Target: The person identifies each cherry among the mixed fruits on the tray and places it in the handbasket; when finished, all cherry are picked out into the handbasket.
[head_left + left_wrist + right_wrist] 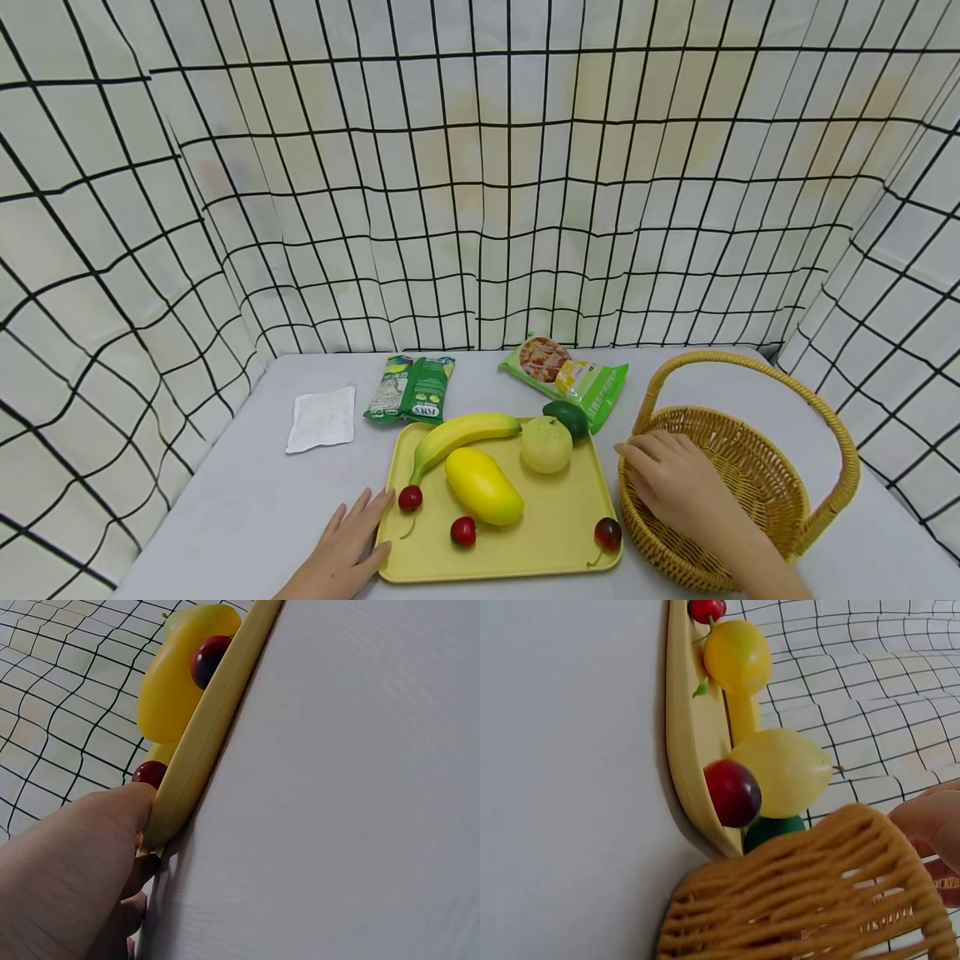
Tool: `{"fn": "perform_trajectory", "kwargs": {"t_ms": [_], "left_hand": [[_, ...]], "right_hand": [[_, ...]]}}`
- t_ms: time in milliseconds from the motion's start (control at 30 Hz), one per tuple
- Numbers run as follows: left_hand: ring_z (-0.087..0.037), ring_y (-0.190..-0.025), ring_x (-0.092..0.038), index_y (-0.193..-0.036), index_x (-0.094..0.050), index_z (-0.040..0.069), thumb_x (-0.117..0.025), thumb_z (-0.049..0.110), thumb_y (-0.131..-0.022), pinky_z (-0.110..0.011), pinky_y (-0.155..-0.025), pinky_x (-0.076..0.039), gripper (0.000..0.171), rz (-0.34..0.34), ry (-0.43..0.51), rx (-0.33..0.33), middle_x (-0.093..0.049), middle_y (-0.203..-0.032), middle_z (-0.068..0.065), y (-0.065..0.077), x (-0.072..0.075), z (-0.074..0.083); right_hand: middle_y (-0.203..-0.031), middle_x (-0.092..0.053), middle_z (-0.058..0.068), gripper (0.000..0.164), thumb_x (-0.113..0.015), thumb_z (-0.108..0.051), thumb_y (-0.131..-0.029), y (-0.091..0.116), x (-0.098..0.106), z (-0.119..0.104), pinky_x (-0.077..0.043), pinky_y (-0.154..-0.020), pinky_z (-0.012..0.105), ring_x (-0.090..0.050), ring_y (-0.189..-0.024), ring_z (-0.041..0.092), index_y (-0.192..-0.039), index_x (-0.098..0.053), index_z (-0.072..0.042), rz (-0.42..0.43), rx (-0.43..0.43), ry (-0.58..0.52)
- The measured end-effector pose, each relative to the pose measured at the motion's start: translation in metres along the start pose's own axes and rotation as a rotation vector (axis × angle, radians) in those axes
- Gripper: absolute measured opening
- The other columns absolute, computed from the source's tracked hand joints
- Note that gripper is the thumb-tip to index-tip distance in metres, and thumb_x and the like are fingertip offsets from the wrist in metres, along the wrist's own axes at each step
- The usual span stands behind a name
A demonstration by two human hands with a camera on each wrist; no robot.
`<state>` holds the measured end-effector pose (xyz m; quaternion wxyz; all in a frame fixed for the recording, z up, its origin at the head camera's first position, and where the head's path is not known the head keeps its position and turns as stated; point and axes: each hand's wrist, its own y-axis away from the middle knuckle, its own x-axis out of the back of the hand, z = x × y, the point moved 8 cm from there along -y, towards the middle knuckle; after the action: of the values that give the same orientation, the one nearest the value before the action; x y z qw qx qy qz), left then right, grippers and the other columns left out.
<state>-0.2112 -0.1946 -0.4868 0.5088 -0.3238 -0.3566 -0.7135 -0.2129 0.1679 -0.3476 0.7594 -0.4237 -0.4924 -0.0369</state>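
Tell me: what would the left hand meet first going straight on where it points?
The yellow tray, whose left side the hand touches. Beyond that, probably the banana or nearest cherry; depth is unclear.

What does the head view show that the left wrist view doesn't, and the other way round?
Head only: wicker basket, right hand, dark green bag, light green bag, white packet, avocado, rightmost cherry.
Left wrist only: no extra object, just a low, side-on look at the yellow tray.
Both: that tray, left hand, mango, two cherries, grid-lined cloth.
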Motion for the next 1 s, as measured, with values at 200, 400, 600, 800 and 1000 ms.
{"fn": "perform_trajectory", "kwargs": {"t_ms": [200, 400, 600, 800, 1000], "left_hand": [[-0.036, -0.136, -0.016, -0.143, -0.03, 0.007, -0.056, 0.038, -0.088, -0.058, -0.106, -0.004, 0.068, -0.001, 0.001, -0.005, -0.033, -0.145, -0.012, 0.0, 0.001, 0.001], [-0.036, -0.136, -0.016, -0.143, -0.031, 0.006, -0.057, 0.038, -0.088, -0.059, -0.106, -0.004, 0.068, -0.002, -0.003, -0.007, -0.033, -0.144, -0.012, -0.001, 0.002, 0.001], [-0.036, -0.135, -0.017, -0.142, -0.031, 0.005, -0.057, 0.034, -0.088, -0.059, -0.105, -0.005, 0.067, 0.006, -0.01, -0.021, -0.034, -0.144, -0.013, -0.001, 0.002, 0.002], [-0.036, -0.135, -0.017, -0.142, -0.031, 0.005, -0.057, 0.033, -0.089, -0.059, -0.105, -0.005, 0.066, 0.006, -0.015, -0.022, -0.034, -0.144, -0.012, -0.001, 0.002, 0.002], [-0.036, -0.135, -0.017, -0.142, -0.031, 0.005, -0.057, 0.035, -0.088, -0.06, -0.105, -0.004, 0.067, 0.002, -0.012, -0.02, -0.034, -0.144, -0.013, -0.001, 0.001, 0.001]], "right_hand": [[-0.095, -0.061, 0.004, 0.029, -0.054, -0.012, -0.08, -0.01, -0.006, -0.011, -0.049, -0.072, 0.039, -0.057, -0.087, 0.021, -0.107, -0.064, -0.008, -0.03, 0.02, -0.025], [-0.097, -0.06, 0.004, 0.024, -0.053, -0.012, -0.084, -0.019, -0.013, -0.025, -0.048, -0.075, 0.038, -0.056, -0.09, 0.021, -0.106, -0.062, -0.01, -0.042, 0.071, -0.048], [-0.1, -0.061, 0.005, 0.032, -0.064, -0.009, -0.074, -0.025, -0.025, -0.043, -0.05, -0.079, 0.038, -0.057, -0.092, 0.022, -0.106, -0.063, -0.011, -0.046, 0.128, -0.062], [-0.1, -0.06, 0.003, 0.025, -0.06, -0.012, -0.081, -0.032, -0.032, -0.06, -0.049, -0.076, 0.034, -0.055, -0.092, 0.02, -0.106, -0.062, -0.013, -0.061, 0.174, -0.081], [-0.101, -0.06, 0.003, 0.034, -0.068, -0.01, -0.073, -0.035, -0.04, -0.073, -0.048, -0.082, 0.034, -0.054, -0.092, 0.019, -0.107, -0.063, -0.014, -0.105, 0.207, -0.098]]}}
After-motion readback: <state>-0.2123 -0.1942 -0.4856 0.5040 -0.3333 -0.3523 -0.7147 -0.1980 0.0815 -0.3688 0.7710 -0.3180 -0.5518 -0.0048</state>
